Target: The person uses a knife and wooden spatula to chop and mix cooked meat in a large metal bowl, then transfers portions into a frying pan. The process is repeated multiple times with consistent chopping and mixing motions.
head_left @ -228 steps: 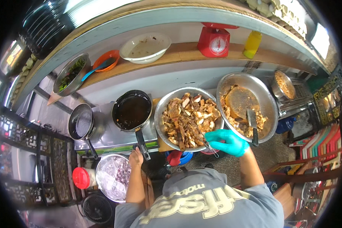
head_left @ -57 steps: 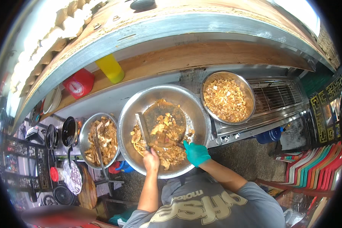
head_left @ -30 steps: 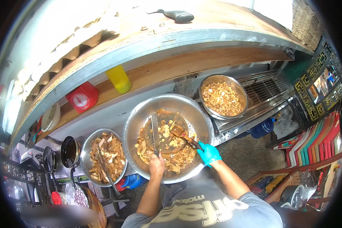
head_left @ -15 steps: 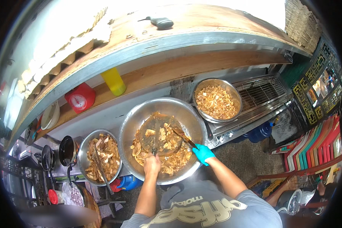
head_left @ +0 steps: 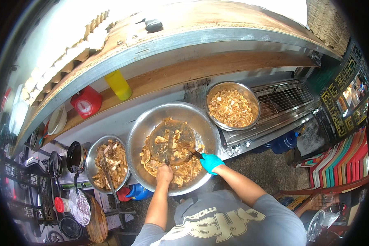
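Note:
My bare left hand [head_left: 164, 174] grips a long-bladed knife [head_left: 169, 148] over a round board [head_left: 177, 133] inside a large steel bowl [head_left: 134, 139]. Chopped browned food [head_left: 148, 162] lies on and around the board. In my gloved teal right hand [head_left: 210, 163] is a dark-handled utensil [head_left: 190, 150], its head down among the pieces at the board's right side. A second steel bowl [head_left: 91, 153] to the left holds larger browned pieces and long tongs [head_left: 108, 170]. A smaller bowl [head_left: 210, 93] of finely chopped pieces sits behind at the right.
A grill rack [head_left: 285, 98] is right of the bowls, pans [head_left: 75, 156] are at left. A red scale [head_left: 85, 102] and yellow bottle [head_left: 118, 85] stand on the shelf [head_left: 160, 78]. Stools [head_left: 336, 162], blue jugs [head_left: 285, 143] and a bag [head_left: 77, 207] are lower down.
Since the oldest frame the view has swung right; my hands moved from pan and left bowl onto the knife and utensil. Lately my right hand has shifted slightly left.

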`<move>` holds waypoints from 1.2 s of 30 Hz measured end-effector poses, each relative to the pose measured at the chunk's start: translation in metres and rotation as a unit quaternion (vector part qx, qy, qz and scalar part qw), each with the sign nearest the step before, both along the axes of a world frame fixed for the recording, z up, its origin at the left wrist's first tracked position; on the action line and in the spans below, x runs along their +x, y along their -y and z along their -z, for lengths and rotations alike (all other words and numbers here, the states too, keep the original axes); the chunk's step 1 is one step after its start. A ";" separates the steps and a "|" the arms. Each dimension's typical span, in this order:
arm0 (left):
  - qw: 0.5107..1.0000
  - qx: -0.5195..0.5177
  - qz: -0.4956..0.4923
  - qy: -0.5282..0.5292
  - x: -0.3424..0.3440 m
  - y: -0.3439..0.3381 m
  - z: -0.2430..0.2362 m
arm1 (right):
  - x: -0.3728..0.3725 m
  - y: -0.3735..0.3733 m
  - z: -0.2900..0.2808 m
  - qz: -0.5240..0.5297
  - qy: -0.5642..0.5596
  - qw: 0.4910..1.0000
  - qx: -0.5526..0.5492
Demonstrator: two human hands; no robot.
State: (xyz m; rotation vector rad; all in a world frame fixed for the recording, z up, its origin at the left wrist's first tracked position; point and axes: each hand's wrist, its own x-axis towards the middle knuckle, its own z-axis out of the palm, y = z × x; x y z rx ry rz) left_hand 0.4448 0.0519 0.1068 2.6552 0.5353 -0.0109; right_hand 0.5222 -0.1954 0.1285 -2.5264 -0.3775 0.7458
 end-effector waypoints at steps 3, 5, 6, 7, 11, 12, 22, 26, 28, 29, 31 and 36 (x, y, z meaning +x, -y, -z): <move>0.998 0.021 -0.063 0.020 0.003 -0.002 -0.003 | -0.008 0.003 -0.018 0.015 0.048 0.999 0.008; 0.997 -0.018 -0.065 -0.025 0.003 -0.006 -0.002 | -0.023 0.013 -0.033 0.051 0.071 0.996 0.018; 0.999 -0.014 -0.041 -0.032 0.002 -0.008 0.000 | -0.034 0.017 -0.039 0.044 0.099 0.994 0.006; 0.997 -0.030 0.002 -0.064 0.001 -0.011 0.002 | -0.045 0.021 -0.044 0.033 0.091 0.995 -0.005; 1.000 0.010 -0.023 0.009 -0.003 -0.023 0.011 | -0.078 0.023 -0.050 0.010 0.048 0.995 -0.083; 0.999 -0.021 -0.038 -0.024 -0.003 -0.025 0.012 | -0.081 0.019 -0.047 0.009 0.050 0.997 -0.065; 0.997 -0.054 0.046 -0.016 -0.007 -0.031 -0.007 | -0.077 -0.005 -0.024 0.076 0.035 0.995 -0.057; 0.994 -0.016 0.102 -0.042 -0.012 -0.030 -0.003 | -0.077 -0.003 -0.026 0.070 0.048 0.996 -0.036; 0.998 -0.025 0.056 0.023 -0.013 -0.028 -0.002 | -0.075 -0.001 -0.026 0.077 0.038 0.995 -0.044; 0.997 -0.048 0.055 -0.007 -0.014 -0.027 -0.002 | -0.075 0.001 -0.025 0.082 0.025 0.995 -0.056; 0.995 -0.075 0.036 -0.055 -0.014 -0.024 -0.003 | -0.071 0.006 -0.025 0.070 0.034 0.996 -0.042; 0.998 0.011 0.063 -0.010 -0.012 -0.013 -0.006 | -0.065 0.022 -0.027 0.056 0.052 0.997 -0.025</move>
